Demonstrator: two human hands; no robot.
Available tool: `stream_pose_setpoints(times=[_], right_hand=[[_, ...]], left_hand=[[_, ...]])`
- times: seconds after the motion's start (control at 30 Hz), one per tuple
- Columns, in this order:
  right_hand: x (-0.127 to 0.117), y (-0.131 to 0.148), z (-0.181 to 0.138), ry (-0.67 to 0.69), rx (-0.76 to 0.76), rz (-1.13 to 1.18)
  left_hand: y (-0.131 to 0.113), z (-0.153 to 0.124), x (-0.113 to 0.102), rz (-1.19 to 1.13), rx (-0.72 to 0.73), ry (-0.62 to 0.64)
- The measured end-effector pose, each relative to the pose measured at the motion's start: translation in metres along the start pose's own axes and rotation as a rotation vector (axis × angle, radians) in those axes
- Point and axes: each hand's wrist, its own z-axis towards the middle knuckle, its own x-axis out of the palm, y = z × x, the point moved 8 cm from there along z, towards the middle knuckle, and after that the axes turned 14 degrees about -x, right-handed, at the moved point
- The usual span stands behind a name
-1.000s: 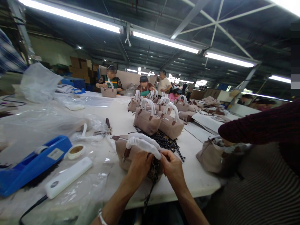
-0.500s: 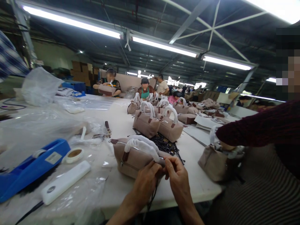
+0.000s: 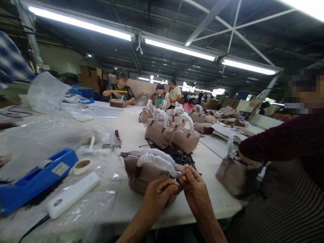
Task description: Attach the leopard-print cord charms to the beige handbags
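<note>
A beige handbag (image 3: 141,175) with brown trim stands on the table in front of me, its handles (image 3: 157,162) wrapped in white. My left hand (image 3: 162,193) is closed in a pinch at the right end of this bag, with a small shiny metal piece (image 3: 173,178) by its fingertips. My right hand (image 3: 194,185) pinches just beside it, near the end of the zipper. What the fingertips of either hand hold is too small to name. Behind the bag lies a heap of dark straps with metal fittings (image 3: 181,156).
Several beige handbags (image 3: 159,133) stand farther back. To the left are a blue tape dispenser (image 3: 37,179), a tape roll (image 3: 82,166), a white device with a cable (image 3: 73,195) and clear plastic (image 3: 45,135). A co-worker's sleeve (image 3: 273,138) reaches over another bag (image 3: 229,173) at right.
My hands have drawn slightly apart, and a metal piece now shows between them. The dark cord below my left hand no longer shows. A far co-worker's bag has been lowered to the table.
</note>
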Motion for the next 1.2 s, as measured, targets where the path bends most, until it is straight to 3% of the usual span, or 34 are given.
stream_pose_setpoints(times=[0.07, 0.17, 0.33, 0.4, 0.63, 0.9, 1.2], right_hand=[[-0.002, -0.002, -0.002, 0.043, 0.004, -0.059], [-0.003, 0.001, -0.006, 0.133, -0.083, -0.17], [0.024, 0.019, -0.024, 0.493, -0.341, -0.511], [0.033, 0.024, -0.03, 0.563, -0.399, -0.631], [0.053, 0.03, -0.037, 0.616, -0.495, -0.764], [0.051, 0.027, -0.036, 0.43, -0.46, -0.936], [0.058, 0.025, -0.032, 0.427, -0.443, -1.008]], left_hand=[[0.013, 0.003, -0.001, -0.112, -0.099, 0.013], [0.02, 0.005, -0.007, -0.196, -0.127, 0.0], [0.028, 0.009, -0.02, -0.337, -0.184, 0.01], [0.031, 0.01, -0.023, -0.393, -0.218, 0.009], [0.036, 0.01, -0.02, -0.468, -0.262, 0.043], [0.045, 0.011, -0.017, -0.567, -0.261, 0.125], [0.049, 0.013, -0.014, -0.714, -0.271, 0.196]])
